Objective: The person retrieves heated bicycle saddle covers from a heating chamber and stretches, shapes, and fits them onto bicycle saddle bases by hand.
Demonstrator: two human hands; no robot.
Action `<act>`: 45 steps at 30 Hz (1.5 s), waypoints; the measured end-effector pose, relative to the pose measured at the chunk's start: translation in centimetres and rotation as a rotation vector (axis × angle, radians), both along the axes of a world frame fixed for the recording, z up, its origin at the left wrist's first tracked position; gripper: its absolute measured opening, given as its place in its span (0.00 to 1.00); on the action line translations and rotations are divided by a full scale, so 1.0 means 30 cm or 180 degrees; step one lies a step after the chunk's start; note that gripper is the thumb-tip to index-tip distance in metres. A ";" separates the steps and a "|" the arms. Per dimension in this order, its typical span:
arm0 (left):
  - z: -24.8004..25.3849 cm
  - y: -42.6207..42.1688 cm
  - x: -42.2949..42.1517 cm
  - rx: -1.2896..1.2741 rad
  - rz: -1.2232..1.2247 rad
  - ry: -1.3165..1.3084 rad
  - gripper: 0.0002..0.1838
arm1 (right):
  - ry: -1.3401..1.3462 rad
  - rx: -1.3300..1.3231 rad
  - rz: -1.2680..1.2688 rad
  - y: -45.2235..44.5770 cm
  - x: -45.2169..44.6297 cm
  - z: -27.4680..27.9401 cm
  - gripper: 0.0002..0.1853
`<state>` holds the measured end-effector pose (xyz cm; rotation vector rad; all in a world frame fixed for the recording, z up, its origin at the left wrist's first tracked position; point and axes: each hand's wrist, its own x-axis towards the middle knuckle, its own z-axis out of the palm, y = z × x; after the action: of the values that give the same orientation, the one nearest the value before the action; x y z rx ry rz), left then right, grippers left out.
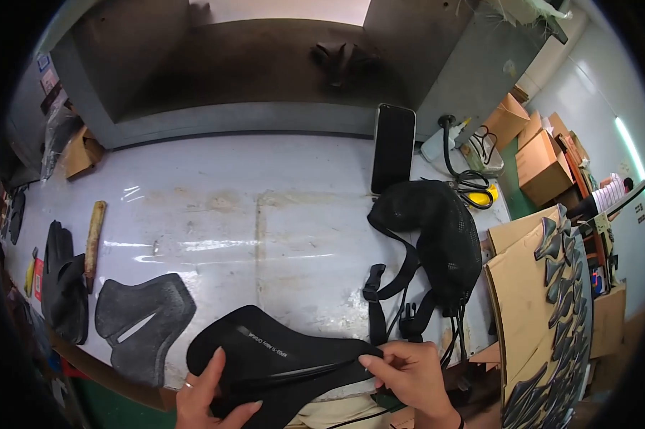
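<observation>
Two hands (414,375) hold a black saddle (258,363) with blurred pale lettering (271,344).

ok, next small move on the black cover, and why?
I'd probably have the right hand smooth the cover inward from its narrow tip: it pinches that tip, the left hand holds the wide end, and a long groove or fold, can't tell which, runs between them.
</observation>
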<state>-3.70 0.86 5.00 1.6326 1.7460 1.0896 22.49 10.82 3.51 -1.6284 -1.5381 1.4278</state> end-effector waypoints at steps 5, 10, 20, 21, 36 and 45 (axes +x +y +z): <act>-0.012 -0.009 -0.020 -0.0304 -0.0099 -0.0610 0.40 | 0.0198 -0.0297 -0.0162 0.011 -0.011 -0.031 0.11; -0.043 -0.019 -0.023 -0.0277 0.0066 -0.0777 0.40 | -0.0027 -0.0046 0.0022 0.025 -0.021 -0.030 0.11; -0.036 -0.014 -0.028 -0.0513 0.0232 -0.0878 0.40 | -0.0486 0.0206 0.0182 0.037 -0.059 -0.014 0.13; -0.032 -0.012 -0.028 -0.0513 0.0235 -0.0883 0.40 | -0.0593 0.0302 0.0238 0.038 -0.061 -0.013 0.13; -0.059 -0.075 0.019 -0.0509 0.1472 -0.0636 0.33 | -0.0636 0.0233 0.0711 0.024 -0.050 -0.002 0.16; -0.062 -0.085 -0.046 0.0687 0.1819 -0.4434 0.21 | -0.0108 0.0258 0.1343 -0.101 -0.068 0.089 0.13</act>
<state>-5.08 -1.70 3.14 0.1014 1.0526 1.9952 20.46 7.78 6.19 -1.3372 -2.0185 1.5237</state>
